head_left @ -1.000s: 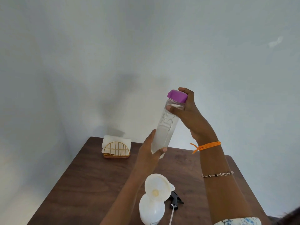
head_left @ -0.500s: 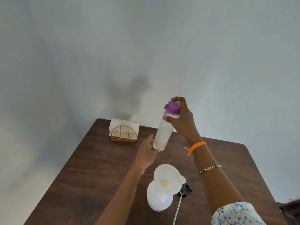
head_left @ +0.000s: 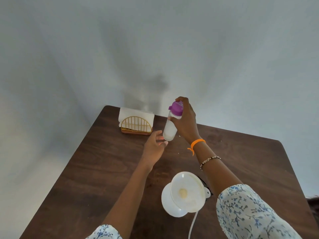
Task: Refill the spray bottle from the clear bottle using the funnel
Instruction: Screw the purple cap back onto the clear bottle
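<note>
The clear bottle (head_left: 170, 129) with a purple cap (head_left: 176, 108) stands upright near the far side of the brown table (head_left: 96, 169). My right hand (head_left: 185, 121) grips its cap and neck from the right. Just left of the bottle's base, my left hand (head_left: 154, 145) hovers with relaxed fingers and holds nothing. Nearer to me, the white spray bottle (head_left: 170, 201) stands with a white funnel (head_left: 188, 191) seated in its neck. The black spray head (head_left: 206, 186) with its white tube (head_left: 192, 225) lies on the table, mostly hidden behind the funnel and my right arm.
A gold wire napkin holder (head_left: 137, 125) with white napkins stands at the table's far left corner. A pale wall rises right behind the table. Small white specks lie on the wood near my right wrist.
The bottle has come down from mid-air to the table's far side, still gripped at the cap by my right hand. My left hand has let go of its base and drawn slightly left.
</note>
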### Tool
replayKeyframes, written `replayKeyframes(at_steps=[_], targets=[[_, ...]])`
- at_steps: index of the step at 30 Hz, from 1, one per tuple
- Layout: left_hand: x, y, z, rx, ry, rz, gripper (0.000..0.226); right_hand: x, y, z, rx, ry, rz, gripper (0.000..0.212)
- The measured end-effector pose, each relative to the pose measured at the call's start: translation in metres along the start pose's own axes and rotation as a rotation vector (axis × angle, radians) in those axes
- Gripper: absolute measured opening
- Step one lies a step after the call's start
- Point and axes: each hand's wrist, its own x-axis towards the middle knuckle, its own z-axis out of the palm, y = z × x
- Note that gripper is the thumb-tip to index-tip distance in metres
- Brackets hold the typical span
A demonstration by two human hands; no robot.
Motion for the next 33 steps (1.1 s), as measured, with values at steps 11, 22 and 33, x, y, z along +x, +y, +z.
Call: replayKeyframes(at_steps=[11, 22, 33], targets=[[0.022, -0.012, 0.008, -0.052, -0.005, -0.059, 0.04, 0.017, 0.026, 0.023, -0.027, -0.006, -0.015, 0.066], [0.031, -0.014, 0.011, -0.092, 0.001, -0.049, 0.036, 0.023, 0.026, 0.023, -0.104, 0.023, -0.071, 0.065], [0.027, -0.008, 0.011, -0.094, -0.024, -0.029, 0.037, 0.022, 0.023, 0.0, -0.037, -0.065, 0.06, 0.075]])
